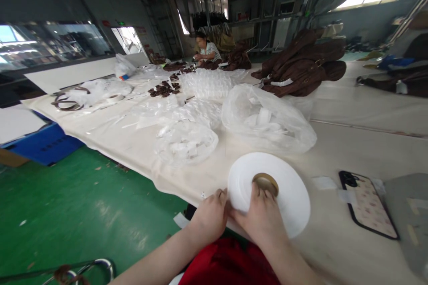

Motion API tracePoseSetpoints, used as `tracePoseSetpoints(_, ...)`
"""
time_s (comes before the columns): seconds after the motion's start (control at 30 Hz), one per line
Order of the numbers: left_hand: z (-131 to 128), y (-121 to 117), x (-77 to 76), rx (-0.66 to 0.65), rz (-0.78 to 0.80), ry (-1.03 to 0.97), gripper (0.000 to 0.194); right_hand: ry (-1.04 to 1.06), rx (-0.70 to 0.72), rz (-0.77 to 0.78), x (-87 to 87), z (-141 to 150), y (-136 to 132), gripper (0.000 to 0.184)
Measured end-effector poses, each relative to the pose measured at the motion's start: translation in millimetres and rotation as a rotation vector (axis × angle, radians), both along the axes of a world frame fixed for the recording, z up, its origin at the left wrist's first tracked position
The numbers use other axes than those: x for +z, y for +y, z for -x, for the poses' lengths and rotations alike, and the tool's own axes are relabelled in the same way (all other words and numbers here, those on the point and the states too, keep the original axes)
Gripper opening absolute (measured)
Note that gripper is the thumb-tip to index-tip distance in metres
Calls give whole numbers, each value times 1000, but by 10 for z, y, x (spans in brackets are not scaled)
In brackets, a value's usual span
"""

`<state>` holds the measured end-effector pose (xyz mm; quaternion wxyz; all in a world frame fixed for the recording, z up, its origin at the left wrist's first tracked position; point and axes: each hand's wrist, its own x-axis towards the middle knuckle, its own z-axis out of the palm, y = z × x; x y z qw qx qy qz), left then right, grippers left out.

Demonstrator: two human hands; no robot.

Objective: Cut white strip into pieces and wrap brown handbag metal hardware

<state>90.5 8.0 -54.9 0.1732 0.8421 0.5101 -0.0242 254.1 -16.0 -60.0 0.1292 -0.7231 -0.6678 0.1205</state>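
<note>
A wide roll of white tape (pixel 294 191) with a brown cardboard core lies flat near the table's front edge. My right hand (pixel 264 216) grips it, fingers hooked into the core and thumb by the near rim. At the roll's left edge is my left hand (pixel 212 213), its fingers curled closed. What those fingers pinch is hidden. A short white strip (pixel 181 220) shows beyond my left wrist, below the table edge. Farther back, two clear plastic bags (pixel 267 116) hold white pieces.
A patterned phone (pixel 369 205) lies at the right. Brown garments (pixel 301 62) are heaped at the back right, and dark brown pieces (pixel 163 89) lie mid-table. Another person (pixel 209 49) sits at the far end. Green floor (pixel 100 196) and a blue box (pixel 47 144) are on the left.
</note>
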Motion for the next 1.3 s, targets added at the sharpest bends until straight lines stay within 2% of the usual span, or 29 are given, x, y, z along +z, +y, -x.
tracePoseSetpoints(0.07,18,-11,-18,24,-3,25,45,51,41,35,22,-17,0,101)
tracePoseSetpoints(0.13,49,-2,-40,18,-8,24,45,74,154,90,82,-188,-49,109)
tracePoseSetpoints(0.23,88,34,-56,-8,-25,0,42,32,336,151,196,-571,-175,104)
tracePoseSetpoints(0.3,102,54,-47,-18,-23,-11,39,-18,395,182,225,-790,-243,102)
tracePoseSetpoints(0.43,152,70,-16,18,-34,-37,38,-44,432,152,112,-971,-253,96)
tracePoseSetpoints(0.6,265,96,-1,97,-53,-58,39,-35,408,143,-14,-911,-184,92)
tracePoseSetpoints(0.73,322,87,-3,89,-65,-29,46,-14,383,165,82,-845,-186,90)
tracePoseSetpoints(0.83,326,44,-66,63,-67,3,52,32,367,136,163,-734,-169,85)
tracePoseSetpoints(0.9,306,0,-133,40,-49,26,53,59,314,89,166,-574,-120,83)
tracePoseSetpoints(1.0,253,-74,-211,40,-28,65,50,79,143,3,103,-200,3,82)
tracePoseSetpoints(1.1,220,-120,-217,71,-27,111,50,108,26,-72,54,147,115,83)
tracePoseSetpoints(1.2,238,-137,-175,64,-27,130,53,164,107,-28,79,154,141,93)
tracePoseSetpoints(1.3,270,-152,-136,37,-24,123,52,147,369,60,116,-226,104,97)
